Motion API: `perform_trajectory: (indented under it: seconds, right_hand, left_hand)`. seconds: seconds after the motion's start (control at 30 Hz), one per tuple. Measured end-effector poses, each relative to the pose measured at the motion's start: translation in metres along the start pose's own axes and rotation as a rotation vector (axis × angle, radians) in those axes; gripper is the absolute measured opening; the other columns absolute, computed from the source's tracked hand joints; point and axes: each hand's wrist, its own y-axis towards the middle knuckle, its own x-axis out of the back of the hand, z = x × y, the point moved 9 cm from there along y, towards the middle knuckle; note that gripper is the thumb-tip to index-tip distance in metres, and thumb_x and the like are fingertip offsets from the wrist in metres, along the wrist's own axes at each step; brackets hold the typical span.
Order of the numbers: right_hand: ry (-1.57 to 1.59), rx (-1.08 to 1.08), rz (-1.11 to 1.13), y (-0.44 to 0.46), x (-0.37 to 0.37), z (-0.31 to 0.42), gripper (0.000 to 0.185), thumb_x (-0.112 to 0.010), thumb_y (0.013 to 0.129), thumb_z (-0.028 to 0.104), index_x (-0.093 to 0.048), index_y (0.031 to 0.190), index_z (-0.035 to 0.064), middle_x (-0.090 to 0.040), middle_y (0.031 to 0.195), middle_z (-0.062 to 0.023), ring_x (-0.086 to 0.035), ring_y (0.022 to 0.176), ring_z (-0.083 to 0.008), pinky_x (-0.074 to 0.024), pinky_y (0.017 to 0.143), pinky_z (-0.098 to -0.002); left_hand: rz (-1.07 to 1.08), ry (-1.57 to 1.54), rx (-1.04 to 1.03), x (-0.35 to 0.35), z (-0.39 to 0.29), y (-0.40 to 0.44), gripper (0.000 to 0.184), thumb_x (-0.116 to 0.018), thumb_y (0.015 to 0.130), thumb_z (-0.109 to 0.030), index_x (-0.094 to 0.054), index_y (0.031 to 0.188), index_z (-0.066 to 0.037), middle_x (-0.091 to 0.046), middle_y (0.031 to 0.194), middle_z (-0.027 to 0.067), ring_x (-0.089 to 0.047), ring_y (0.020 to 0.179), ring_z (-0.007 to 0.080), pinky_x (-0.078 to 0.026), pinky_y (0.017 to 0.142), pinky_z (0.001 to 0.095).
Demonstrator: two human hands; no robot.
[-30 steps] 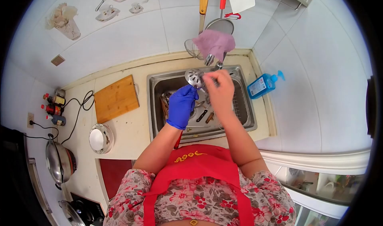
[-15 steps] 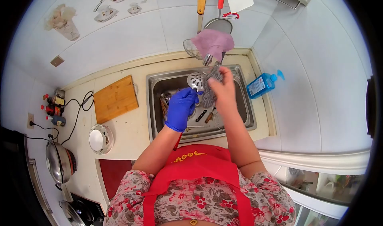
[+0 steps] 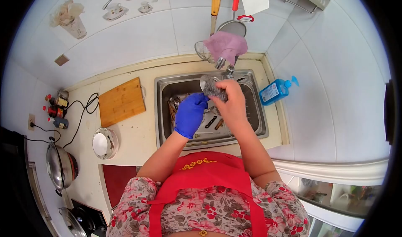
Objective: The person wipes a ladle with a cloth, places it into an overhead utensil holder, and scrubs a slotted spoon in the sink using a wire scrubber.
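My left hand (image 3: 191,115), in a blue rubber glove, is closed round the handle of a metal slotted spoon (image 3: 203,82) held up over the sink. My bare right hand (image 3: 232,105) grips a grey steel wool scrubber (image 3: 217,92) and presses it against the spoon's head, covering most of it. Below both hands is the stainless steel sink (image 3: 158,107). A black-handled utensil (image 3: 210,122) and a brown-handled one (image 3: 219,124) lie on its bottom, with more cutlery (image 3: 173,105) at its left side.
A pink cloth (image 3: 226,44) drapes the faucet (image 3: 220,63) behind the sink. To the right stands a blue soap bottle (image 3: 274,92). On the left counter are a wooden cutting board (image 3: 122,102), stacked bowls (image 3: 104,144), sauce bottles (image 3: 56,111) and a metal pot (image 3: 58,166).
My right hand has moved the scrubber slightly left and down, onto the front of the slotted spoon's head, which was more exposed before. My left hand keeps its hold on the handle.
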Motion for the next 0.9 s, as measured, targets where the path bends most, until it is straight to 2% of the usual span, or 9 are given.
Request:
perform_trajectory:
  seconds: [0.03,0.1,0.2,0.27,0.4,0.53,0.67,0.73,0.9]
  right_hand:
    - [-0.003,-0.001,-0.001,0.003,0.001,-0.007,0.030,-0.065,0.069,0.004,-0.056,0.097,0.0028,-0.055,0.088,-0.0101,-0.053,0.085,-0.0277,-0.0419,0.076,-0.0331]
    - [0.098,-0.230,-0.091,0.007,0.008,-0.043,0.029,-0.067,0.065,0.001,-0.057,0.092,0.0042,-0.055,0.088,-0.0106,-0.053,0.085,-0.0302,-0.0418,0.075,-0.0337]
    - [-0.041,0.029,-0.054,0.001,0.003,-0.010,0.029,-0.067,0.065,0.002,-0.057,0.092,0.0052,-0.053,0.090,-0.0100,-0.050,0.089,-0.0287,-0.0418,0.075,-0.0333]
    - [-0.102,0.197,0.049,-0.006,-0.008,0.022,0.027,-0.065,0.068,0.003,-0.058,0.094,0.0046,-0.051,0.093,-0.0102,-0.049,0.089,-0.0277,-0.0420,0.074,-0.0337]
    - [0.023,-0.082,-0.051,0.013,0.003,-0.021,0.026,-0.066,0.066,0.002,-0.059,0.091,0.0050,-0.050,0.091,-0.0107,-0.049,0.086,-0.0274,-0.0409,0.074,-0.0349]
    - [-0.045,0.094,0.062,0.004,-0.007,0.001,0.026,-0.066,0.064,0.001,-0.059,0.089,0.0048,-0.050,0.089,-0.0100,-0.049,0.086,-0.0270,-0.0407,0.073,-0.0338]
    - [-0.032,0.091,0.116,0.002,-0.012,0.007,0.028,-0.067,0.062,0.000,-0.060,0.088,0.0057,-0.050,0.089,-0.0093,-0.049,0.087,-0.0268,-0.0406,0.074,-0.0338]
    - [0.024,-0.112,0.012,0.012,-0.001,-0.019,0.030,-0.068,0.059,-0.001,-0.060,0.087,0.0068,-0.050,0.089,-0.0088,-0.049,0.087,-0.0264,-0.0411,0.074,-0.0343]
    - [0.004,0.050,0.130,-0.002,-0.013,0.007,0.027,-0.069,0.061,0.001,-0.060,0.087,0.0062,-0.050,0.088,-0.0099,-0.049,0.087,-0.0274,-0.0412,0.073,-0.0331]
  left_hand:
    - [0.031,0.016,-0.036,-0.003,-0.009,-0.002,0.017,-0.052,0.079,-0.006,-0.061,0.092,-0.001,-0.062,0.081,0.0130,-0.059,0.073,0.0244,-0.045,0.066,0.0302]
    - [0.064,0.034,-0.070,-0.009,-0.014,-0.008,0.017,-0.052,0.078,-0.006,-0.062,0.092,-0.001,-0.061,0.084,0.0145,-0.059,0.076,0.0276,-0.045,0.068,0.0318]
    - [0.029,0.019,-0.114,-0.008,-0.008,-0.008,0.015,-0.054,0.078,-0.008,-0.062,0.089,-0.002,-0.061,0.084,0.0149,-0.059,0.076,0.0281,-0.046,0.069,0.0325]
    - [0.122,0.351,-0.149,-0.013,-0.006,-0.009,0.015,-0.054,0.077,-0.008,-0.062,0.088,-0.003,-0.060,0.085,0.0152,-0.058,0.078,0.0291,-0.046,0.068,0.0340]
    - [0.031,0.213,-0.231,-0.009,-0.021,-0.011,0.015,-0.052,0.078,-0.008,-0.062,0.088,-0.004,-0.061,0.084,0.0147,-0.058,0.078,0.0304,-0.046,0.067,0.0351]
    - [0.068,0.230,-0.208,-0.007,-0.015,-0.008,0.015,-0.052,0.078,-0.008,-0.063,0.088,-0.005,-0.061,0.083,0.0139,-0.058,0.076,0.0303,-0.046,0.067,0.0355]
    - [0.071,0.222,-0.221,-0.006,-0.012,-0.009,0.015,-0.054,0.079,-0.008,-0.063,0.090,-0.004,-0.062,0.084,0.0130,-0.059,0.078,0.0264,-0.045,0.069,0.0319]
    - [0.084,0.238,-0.228,-0.008,-0.013,-0.008,0.015,-0.054,0.078,-0.008,-0.063,0.090,-0.004,-0.062,0.083,0.0129,-0.059,0.077,0.0270,-0.046,0.068,0.0322]
    - [0.039,0.319,-0.265,-0.004,-0.020,-0.010,0.016,-0.051,0.076,-0.005,-0.062,0.087,-0.006,-0.060,0.082,0.0122,-0.058,0.074,0.0293,-0.047,0.065,0.0347]
